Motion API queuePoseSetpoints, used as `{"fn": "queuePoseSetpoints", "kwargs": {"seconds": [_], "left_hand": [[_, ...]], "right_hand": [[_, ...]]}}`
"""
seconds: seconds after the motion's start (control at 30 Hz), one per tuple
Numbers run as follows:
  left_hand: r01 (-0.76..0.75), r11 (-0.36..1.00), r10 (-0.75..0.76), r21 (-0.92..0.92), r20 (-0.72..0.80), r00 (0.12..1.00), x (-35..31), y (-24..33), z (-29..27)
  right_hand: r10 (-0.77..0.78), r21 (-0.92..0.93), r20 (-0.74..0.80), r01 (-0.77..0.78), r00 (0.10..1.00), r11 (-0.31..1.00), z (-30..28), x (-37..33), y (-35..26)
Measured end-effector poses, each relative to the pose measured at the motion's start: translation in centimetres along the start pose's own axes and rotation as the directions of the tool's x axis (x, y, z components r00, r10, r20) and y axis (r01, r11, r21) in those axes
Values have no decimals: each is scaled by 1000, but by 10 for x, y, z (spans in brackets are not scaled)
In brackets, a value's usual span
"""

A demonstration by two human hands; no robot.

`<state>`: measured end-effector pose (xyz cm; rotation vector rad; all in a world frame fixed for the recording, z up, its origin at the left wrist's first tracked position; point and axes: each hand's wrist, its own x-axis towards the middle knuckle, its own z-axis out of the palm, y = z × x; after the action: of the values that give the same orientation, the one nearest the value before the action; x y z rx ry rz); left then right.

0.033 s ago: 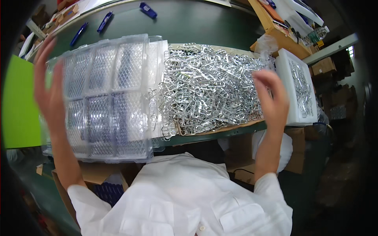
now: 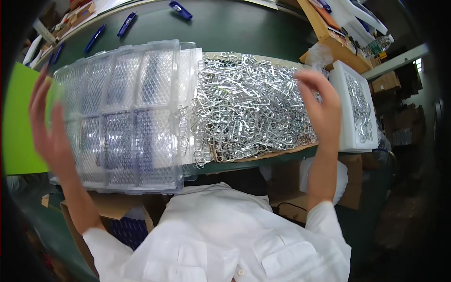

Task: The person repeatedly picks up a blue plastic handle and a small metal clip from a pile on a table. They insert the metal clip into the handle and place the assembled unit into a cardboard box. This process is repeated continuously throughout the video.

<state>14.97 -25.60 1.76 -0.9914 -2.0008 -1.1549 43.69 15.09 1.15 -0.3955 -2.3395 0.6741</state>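
My left hand is somewhat blurred at the left edge of the clear plastic compartment trays, fingers spread and nothing seen in them. Just past its fingertips lies a slim blue piece. A mesh-like pattern and blue shapes show through the trays. My right hand hovers over the right end of a broad heap of shiny looped metal pieces. Its thumb and forefinger curve together in a pinch; whatever may be between the tips is too small to make out.
Several blue handle-like pieces lie on the green table behind the trays. A white foam tray with metal pieces stands at right, beside a wooden shelf. A bright green panel borders the left; an open carton is below.
My left hand has moved slightly left and down, uncovering a blue piece at the far left. My right hand has shifted a little up and left. The trays and metal heap look nearly the same.
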Motion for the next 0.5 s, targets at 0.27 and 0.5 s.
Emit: {"fn": "queuePoseSetpoints", "kwargs": {"seconds": [0.27,0.5], "left_hand": [[615,728,-476,303,-422,772,-281,23,-192],[953,231,-776,198,-553,303,-481,23,-252]], "right_hand": [[-167,-340,765,611,621,715,204,176,62],[-204,-258,809,644,552,720,224,165,120]]}}
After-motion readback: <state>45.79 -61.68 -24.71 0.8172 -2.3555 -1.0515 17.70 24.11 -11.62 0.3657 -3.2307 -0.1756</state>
